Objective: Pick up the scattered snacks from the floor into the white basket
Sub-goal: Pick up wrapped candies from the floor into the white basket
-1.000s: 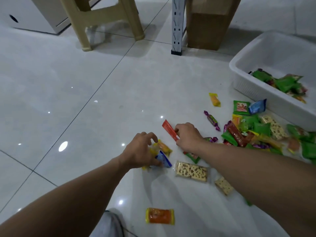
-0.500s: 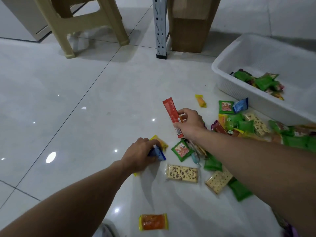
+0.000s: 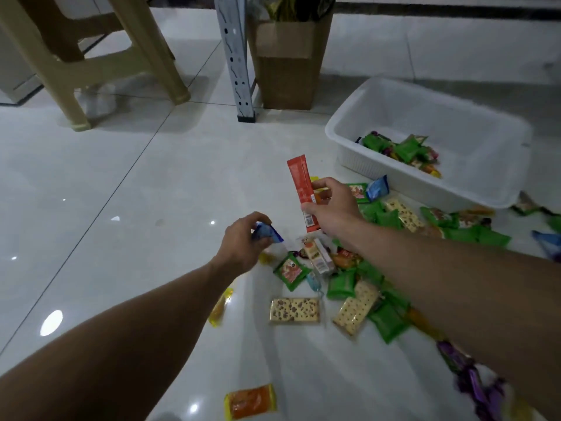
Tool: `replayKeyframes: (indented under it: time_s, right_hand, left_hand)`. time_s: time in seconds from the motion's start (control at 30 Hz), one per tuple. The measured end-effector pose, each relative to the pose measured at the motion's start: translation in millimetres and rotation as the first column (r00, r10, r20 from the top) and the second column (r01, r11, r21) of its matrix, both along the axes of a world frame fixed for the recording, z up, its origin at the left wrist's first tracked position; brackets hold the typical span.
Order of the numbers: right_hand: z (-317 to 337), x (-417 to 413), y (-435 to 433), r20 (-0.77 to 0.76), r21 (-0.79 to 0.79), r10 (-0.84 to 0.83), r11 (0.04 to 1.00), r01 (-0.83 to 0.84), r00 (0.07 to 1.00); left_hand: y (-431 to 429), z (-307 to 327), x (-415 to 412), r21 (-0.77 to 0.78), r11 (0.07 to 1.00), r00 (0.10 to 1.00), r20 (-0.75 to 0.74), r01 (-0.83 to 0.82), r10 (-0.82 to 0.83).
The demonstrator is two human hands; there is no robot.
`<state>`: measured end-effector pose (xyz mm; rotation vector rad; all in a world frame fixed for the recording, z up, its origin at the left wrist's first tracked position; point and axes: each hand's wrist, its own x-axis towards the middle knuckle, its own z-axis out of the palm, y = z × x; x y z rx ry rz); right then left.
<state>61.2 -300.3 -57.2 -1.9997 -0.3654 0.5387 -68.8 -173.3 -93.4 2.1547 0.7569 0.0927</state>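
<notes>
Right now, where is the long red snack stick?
Head view, right of centre: the right hand grips the red snack stick near upright over the snack pile, left of the white basket and right of the left hand with its blue packet.

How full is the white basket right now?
Mostly empty: the white basket holds only a small heap of snacks along its near side; the rest of its floor is bare.

Both bare forearms are reaching in from the lower corners toward mid-frame. The left hand (image 3: 243, 243), just below centre, is curling its fingers round a small blue packet (image 3: 269, 233). The right hand (image 3: 334, 205), slightly higher and further right, is pinching a red stick packet (image 3: 300, 177) upright between thumb and fingers.
</notes>
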Motion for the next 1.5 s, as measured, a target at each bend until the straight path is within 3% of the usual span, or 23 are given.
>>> replayKeyframes:
  time_s: [0.17,0.6,0.8,1.2,1.37,1.5]
  right_hand:
    - [21.5,19.8,-34.7,0.009,0.009,-0.066,0.998,0.066,0.998]
    - [54.9,124.0,-105.7,0.011,0.023,-0.434,0.901,0.434,0.901]
    - [50.2,181.1,-119.9,-0.077,0.042,-0.519,0.851,0.523,0.851]
    - [7.8,230.0,-137.3,-0.135,-0.049,-0.596,0.802,0.595,0.792]
    - [-1.2,227.9,-138.4,-0.095,-0.095,-0.64,0.769,0.633,0.763]
    - [7.0,212.4,-143.0,0.053,-0.147,-0.556,0.818,0.557,0.83]
  left_hand:
    - [-11.7,28.8,46.0,-0.111,0.994,0.992,0.123,0.021,-0.007]
    - [-73.7,82.5,197.5,-0.172,0.975,0.945,0.318,0.142,-0.082]
    - [-96.3,73.3,264.5,-0.211,0.961,0.953,0.279,0.178,-0.116]
    - [-97.4,30.0,326.2,-0.007,0.953,0.953,0.041,0.302,-0.301]
    - [-86.2,35.1,318.2,0.038,0.964,0.957,0.112,0.264,-0.267]
    - [-77.3,46.5,295.7,0.016,0.969,0.953,0.181,0.245,-0.244]
